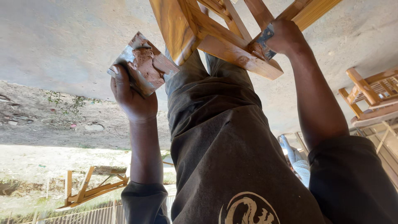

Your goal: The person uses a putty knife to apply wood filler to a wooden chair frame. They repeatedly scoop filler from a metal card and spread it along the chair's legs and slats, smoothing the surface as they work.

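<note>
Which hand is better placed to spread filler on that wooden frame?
Right. The right hand presses the putty knife on the wooden frame; the left hand holds the filler board off to the side.

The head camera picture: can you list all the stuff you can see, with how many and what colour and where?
wooden frame: one, golden brown, top middle, above the person's legs
putty knife: one, metal blade smeared brown, pressed on the frame at the right hand
flat board: one, pale edges, upper left, in the left hand
filler paste: one lump, reddish brown, on the flat board
wooden chair: one, light brown, right edge
wooden frame piece: one, yellowish, lower left on the ground
concrete floor: one, grey, upper part
dirt ground: one patch, brown and sunlit, left
left hand: one, grip around the flat board
right hand: one, grip around the putty knife
</note>
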`<state>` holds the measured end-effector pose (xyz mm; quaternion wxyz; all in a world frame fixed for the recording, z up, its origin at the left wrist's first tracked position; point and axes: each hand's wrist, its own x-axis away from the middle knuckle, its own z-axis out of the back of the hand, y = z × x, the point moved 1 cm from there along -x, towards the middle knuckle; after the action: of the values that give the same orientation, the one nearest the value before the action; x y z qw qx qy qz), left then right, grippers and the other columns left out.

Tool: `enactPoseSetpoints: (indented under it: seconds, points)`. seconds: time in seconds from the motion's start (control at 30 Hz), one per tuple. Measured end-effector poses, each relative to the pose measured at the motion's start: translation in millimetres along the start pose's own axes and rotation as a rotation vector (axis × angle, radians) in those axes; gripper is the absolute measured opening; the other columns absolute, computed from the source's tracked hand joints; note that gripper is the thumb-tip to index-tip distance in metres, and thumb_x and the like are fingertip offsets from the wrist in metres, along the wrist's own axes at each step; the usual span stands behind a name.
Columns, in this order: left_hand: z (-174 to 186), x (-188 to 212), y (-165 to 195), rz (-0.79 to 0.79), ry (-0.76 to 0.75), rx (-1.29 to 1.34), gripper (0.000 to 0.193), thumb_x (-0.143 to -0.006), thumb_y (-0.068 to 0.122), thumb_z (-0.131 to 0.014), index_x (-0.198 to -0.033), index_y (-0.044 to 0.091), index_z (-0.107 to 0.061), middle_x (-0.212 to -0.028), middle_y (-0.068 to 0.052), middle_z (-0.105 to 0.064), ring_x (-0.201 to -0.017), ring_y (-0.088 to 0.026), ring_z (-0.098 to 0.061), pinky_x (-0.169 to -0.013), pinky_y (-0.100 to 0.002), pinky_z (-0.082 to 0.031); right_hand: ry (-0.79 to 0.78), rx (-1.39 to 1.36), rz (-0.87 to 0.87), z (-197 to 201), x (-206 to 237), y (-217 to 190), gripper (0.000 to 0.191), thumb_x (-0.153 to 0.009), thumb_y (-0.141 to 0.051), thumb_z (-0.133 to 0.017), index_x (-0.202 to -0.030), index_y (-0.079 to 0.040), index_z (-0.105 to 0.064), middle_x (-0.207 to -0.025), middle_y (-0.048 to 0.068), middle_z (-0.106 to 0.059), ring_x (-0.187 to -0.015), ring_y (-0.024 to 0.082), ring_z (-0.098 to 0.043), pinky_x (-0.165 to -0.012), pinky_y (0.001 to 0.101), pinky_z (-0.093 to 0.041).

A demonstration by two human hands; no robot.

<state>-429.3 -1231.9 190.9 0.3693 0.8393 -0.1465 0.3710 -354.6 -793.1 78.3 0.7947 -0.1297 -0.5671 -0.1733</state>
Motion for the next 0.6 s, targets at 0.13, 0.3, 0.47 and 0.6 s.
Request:
enactPoseSetpoints:
  seconds: [0.13, 0.3, 0.47, 0.6]
  points:
    - [-2.3, -9.5, 2.2, 0.011, -0.014, 0.015, 0.033, -0.115, 0.034, -0.053, -0.122, 0.002, -0.060, -0.113, -0.008, -0.063, -0.110, -0.015, -0.063, -0.102, -0.033, -0.053, -0.088, 0.078, -0.061, 0.9, -8.9, -7.0, 0.039, -0.087, -0.001, -0.066, -0.125, -0.005, -0.070, -0.107, 0.023, -0.075, -0.092, 0.032, -0.074, -0.084, 0.0445, -0.059]
    - [-2.6, -15.9, 12.1, 0.005, -0.043, 0.010, 0.035, -0.113, 0.035, -0.054, -0.122, 0.002, -0.061, -0.118, -0.008, -0.065, -0.115, -0.017, -0.064, -0.103, -0.034, -0.053, -0.123, 0.095, -0.075, 6.2, -8.1, -19.6, 0.035, -0.088, -0.003, -0.066, -0.122, -0.007, -0.072, -0.106, 0.020, -0.074, -0.091, 0.030, -0.073, -0.078, 0.0458, -0.058]
    - [2.7, -26.4, 19.4, -0.009, 0.044, 0.050, 0.032, -0.114, 0.032, -0.055, -0.123, 0.002, -0.060, -0.121, -0.008, -0.064, -0.114, -0.016, -0.062, -0.105, -0.034, -0.052, -0.149, 0.081, -0.070, 3.0, -9.5, -20.9, 0.033, -0.088, -0.003, -0.066, -0.120, -0.008, -0.074, -0.104, 0.020, -0.075, -0.091, 0.030, -0.074, -0.078, 0.0452, -0.058]
    - [-1.0, -32.4, 19.8, 0.018, 0.020, -0.004, 0.035, -0.111, 0.036, -0.056, -0.122, 0.003, -0.060, -0.121, -0.007, -0.064, -0.117, -0.015, -0.062, -0.106, -0.034, -0.052, -0.112, 0.062, -0.087, -6.2, -11.9, -13.5, 0.033, -0.088, -0.006, -0.068, -0.120, -0.008, -0.074, -0.105, 0.022, -0.074, -0.091, 0.031, -0.072, -0.078, 0.0448, -0.057]
